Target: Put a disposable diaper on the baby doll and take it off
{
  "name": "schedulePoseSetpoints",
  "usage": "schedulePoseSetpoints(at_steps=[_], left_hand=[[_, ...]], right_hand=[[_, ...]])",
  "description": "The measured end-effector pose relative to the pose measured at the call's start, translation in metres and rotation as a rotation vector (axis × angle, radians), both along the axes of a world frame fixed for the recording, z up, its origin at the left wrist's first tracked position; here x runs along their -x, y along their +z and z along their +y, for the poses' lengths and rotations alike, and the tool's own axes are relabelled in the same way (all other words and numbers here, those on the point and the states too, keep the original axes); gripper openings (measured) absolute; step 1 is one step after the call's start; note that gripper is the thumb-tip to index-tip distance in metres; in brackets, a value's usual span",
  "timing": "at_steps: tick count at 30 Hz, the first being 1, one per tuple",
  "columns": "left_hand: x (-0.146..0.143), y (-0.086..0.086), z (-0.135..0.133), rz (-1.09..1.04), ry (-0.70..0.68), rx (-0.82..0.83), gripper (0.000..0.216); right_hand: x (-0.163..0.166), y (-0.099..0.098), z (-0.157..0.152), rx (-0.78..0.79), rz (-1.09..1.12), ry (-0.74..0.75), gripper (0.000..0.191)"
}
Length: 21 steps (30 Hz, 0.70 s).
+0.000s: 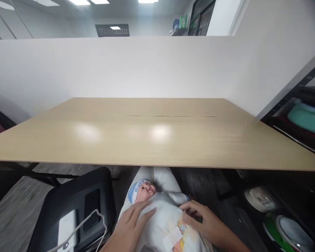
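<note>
A baby doll (157, 210) lies across my lap, its head to the left, in a blue and white cap (139, 187) with lettering. White clothing (165, 210) with a colourful print covers its body. My left hand (132, 222) rests on the doll's upper body, fingers stretched out and apart. At the doll's other side, my right hand (202, 218) curves its thumb and fingers together on the edge of the white clothing, near a blue-cuffed sleeve. The folds hide part of what those fingertips hold.
A wooden table (147, 147) stands just beyond my lap, its front edge above my knees. On a black chair (99, 189) at the left lie a white device (67, 227) with a cable and a dark phone-like slab (91, 206). Shelving (299, 84) and round containers (291, 231) stand right.
</note>
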<state>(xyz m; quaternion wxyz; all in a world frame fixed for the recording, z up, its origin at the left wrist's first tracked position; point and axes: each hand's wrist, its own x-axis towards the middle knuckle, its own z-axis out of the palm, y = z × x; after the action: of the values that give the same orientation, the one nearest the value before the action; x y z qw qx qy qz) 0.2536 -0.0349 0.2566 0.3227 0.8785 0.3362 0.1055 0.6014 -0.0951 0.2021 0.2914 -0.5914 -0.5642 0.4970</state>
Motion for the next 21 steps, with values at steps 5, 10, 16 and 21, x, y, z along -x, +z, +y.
schedulePoseSetpoints(at_steps=[5, 10, 16, 21], left_hand=[[-0.074, 0.004, 0.038, -0.116, -0.391, 0.199, 0.065], [-0.090, -0.006, 0.046, -0.236, -0.421, 0.290, 0.057], [-0.077, 0.000, 0.027, -0.338, -0.253, 0.358, 0.044], [-0.040, 0.003, 0.008, -0.355, -0.189, 0.420, 0.045]], right_hand=[[0.003, 0.004, 0.006, -0.017, -0.039, 0.001, 0.044], [-0.018, -0.035, 0.024, -0.001, 0.025, -0.031, 0.050], [-0.035, -0.049, 0.028, -0.116, -0.112, -0.186, 0.047], [0.006, 0.015, 0.017, -0.213, -0.074, 0.046, 0.041]])
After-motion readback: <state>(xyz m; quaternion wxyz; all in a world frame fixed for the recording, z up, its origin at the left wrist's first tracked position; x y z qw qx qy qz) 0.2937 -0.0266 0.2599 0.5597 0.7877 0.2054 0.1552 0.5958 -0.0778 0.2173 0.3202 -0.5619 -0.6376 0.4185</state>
